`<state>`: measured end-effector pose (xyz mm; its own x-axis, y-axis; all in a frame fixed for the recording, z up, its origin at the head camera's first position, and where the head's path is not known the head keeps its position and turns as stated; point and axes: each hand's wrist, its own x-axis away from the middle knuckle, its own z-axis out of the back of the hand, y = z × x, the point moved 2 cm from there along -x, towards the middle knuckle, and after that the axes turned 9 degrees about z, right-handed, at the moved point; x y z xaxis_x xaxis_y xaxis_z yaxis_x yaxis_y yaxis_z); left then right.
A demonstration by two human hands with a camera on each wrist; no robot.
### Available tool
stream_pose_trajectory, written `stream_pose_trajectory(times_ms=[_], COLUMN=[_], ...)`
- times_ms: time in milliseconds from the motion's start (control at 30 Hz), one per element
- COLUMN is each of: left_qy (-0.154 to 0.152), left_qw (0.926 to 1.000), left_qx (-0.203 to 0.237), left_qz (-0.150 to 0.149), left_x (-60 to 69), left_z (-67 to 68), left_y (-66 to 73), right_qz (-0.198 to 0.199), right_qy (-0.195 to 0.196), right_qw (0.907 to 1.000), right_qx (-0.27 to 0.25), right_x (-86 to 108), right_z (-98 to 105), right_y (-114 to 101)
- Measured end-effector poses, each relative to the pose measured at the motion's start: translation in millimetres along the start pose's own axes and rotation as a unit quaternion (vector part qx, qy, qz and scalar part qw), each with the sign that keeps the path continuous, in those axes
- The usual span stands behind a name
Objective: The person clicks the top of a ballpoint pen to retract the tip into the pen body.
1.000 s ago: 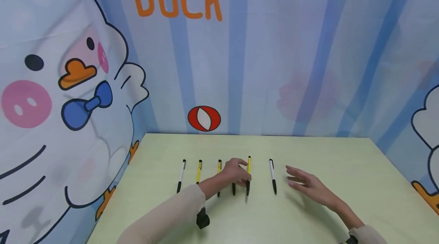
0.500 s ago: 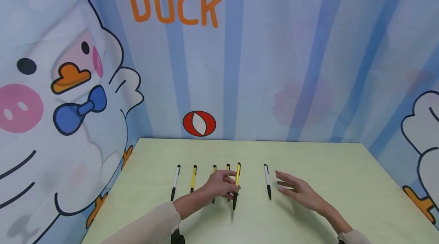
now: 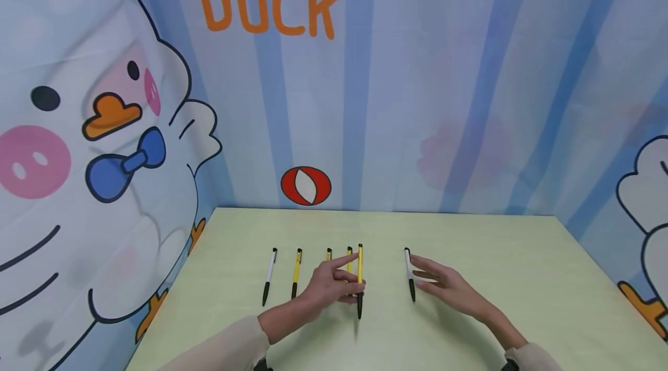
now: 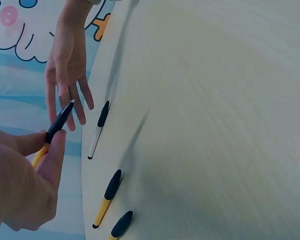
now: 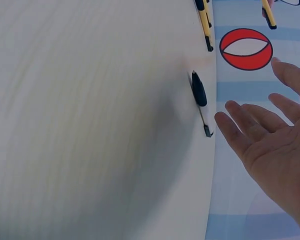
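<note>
My left hand [image 3: 334,285] pinches a yellow pen [image 3: 360,269] with a black grip between thumb and fingers. The pen is off the table, its tip toward me, and its shadow falls below. In the left wrist view the thumb and a finger hold this pen [image 4: 56,126] near its black grip. To its right a white pen [image 3: 409,269] with a black grip lies on the table. Beside that pen hovers my right hand [image 3: 453,287], fingers spread and holding nothing. The right wrist view shows the right palm [image 5: 282,155] apart from the white pen [image 5: 199,95].
Left of the held pen, several pens lie roughly parallel: a white pen [image 3: 269,278], a yellow pen [image 3: 297,271], and two yellow pens partly hidden by my left hand. The pale table [image 3: 469,232] ends at a printed duck curtain [image 3: 396,98] behind and at the sides.
My left hand has raised the yellow pen and carried it left, closer to the other yellow pens. My right hand has moved left, closer to the white pen.
</note>
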<state>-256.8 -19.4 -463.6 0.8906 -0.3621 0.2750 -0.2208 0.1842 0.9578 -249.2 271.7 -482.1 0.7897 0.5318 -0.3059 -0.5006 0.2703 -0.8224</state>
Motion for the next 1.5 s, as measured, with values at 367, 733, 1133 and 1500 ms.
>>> stream_pose_trajectory(times_ms=[367, 733, 1133, 1500], left_qy=[0.019, 0.019, 0.002, 0.001], left_qw=[0.9985, 0.9972, 0.9975, 0.9979], left_qx=[0.05, 0.072, 0.071, 0.064], left_qz=[-0.012, -0.001, -0.003, 0.009], left_x=[0.9, -2.1, -1.5, -5.4], left_z=[-9.4, -20.6, -20.9, -23.8], left_y=[0.8, 0.8, 3.8, 7.5], right_qz=[-0.005, 0.043, 0.042, 0.033], right_qy=[-0.036, -0.064, -0.046, -0.041], right_qw=[0.9993, 0.9961, 0.9962, 0.9949], right_qx=[0.001, -0.043, -0.061, -0.086], right_x=[-29.9, -47.9, -50.2, -49.0], right_z=[-21.8, -48.4, -51.1, -47.8], right_y=[-14.9, -21.5, -18.6, -11.9])
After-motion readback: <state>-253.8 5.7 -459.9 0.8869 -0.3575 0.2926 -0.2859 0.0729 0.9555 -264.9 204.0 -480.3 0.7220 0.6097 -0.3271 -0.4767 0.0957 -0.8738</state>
